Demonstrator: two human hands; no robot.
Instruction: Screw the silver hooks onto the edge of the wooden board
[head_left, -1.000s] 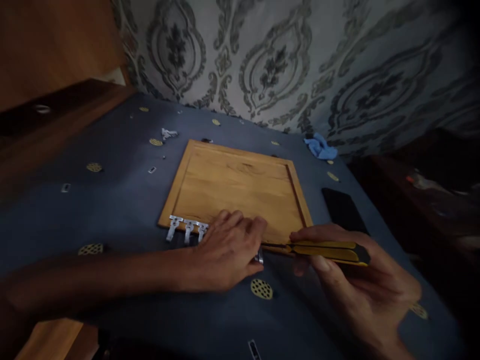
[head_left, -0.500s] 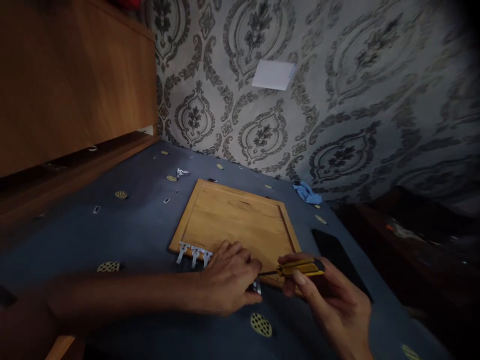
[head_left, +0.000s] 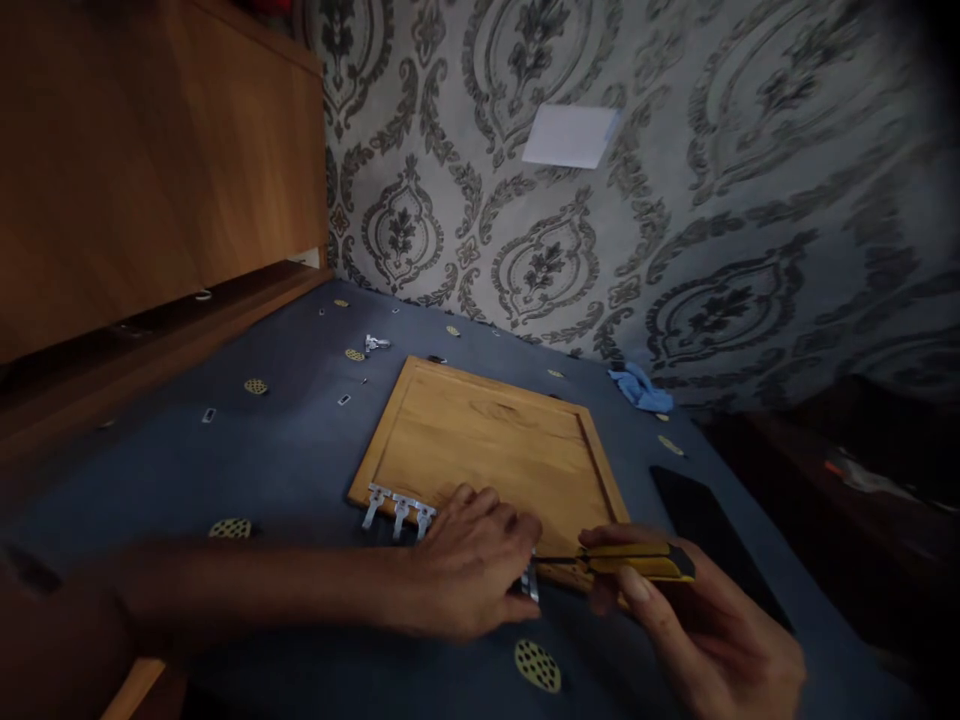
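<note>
Your right hand [head_left: 720, 610] grips the yellow tool [head_left: 637, 563], seemingly working on a hinge [head_left: 530, 585] at the board [head_left: 487, 440] — next calls for steady aim; whether your left hand [head_left: 480, 560] grips, I can't tell.

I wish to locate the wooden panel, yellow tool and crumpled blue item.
Wooden panel [head_left: 487, 440], head view: its flat face.
Yellow tool [head_left: 645, 560], head view: the handle.
Crumpled blue item [head_left: 637, 388], head view: its middle.

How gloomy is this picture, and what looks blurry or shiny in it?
Head view: dim overall, blackest in the top right corner; head view: the left forearm looks smeared, while the wooden panel and patterned wallpaper read fairly clearly; head view: the metal hinges show pale highlights.
</note>
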